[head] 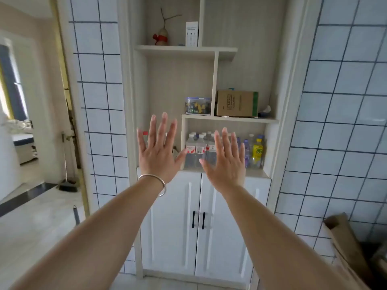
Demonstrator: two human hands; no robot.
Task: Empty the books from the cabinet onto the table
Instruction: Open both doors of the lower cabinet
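Note:
A white cabinet point(173, 227) stands straight ahead in a wall niche, its two doors shut, with two black handles point(198, 220) at the middle seam. No books are in sight. My left hand point(160, 149) is raised in front of the open shelves, fingers spread, back toward me, a silver bangle on the wrist. My right hand point(227, 159) is raised beside it, also spread and holding nothing. Both hands hover above the cabinet doors without touching anything.
Open shelves above hold water bottles point(196, 147), a yellow bottle point(257, 151), a cardboard box point(236, 103), a clear plastic tub point(198, 105), a gourd ornament point(160, 35) and a white box point(191, 34). A doorway opens at left. Brown cardboard point(343, 243) leans at lower right.

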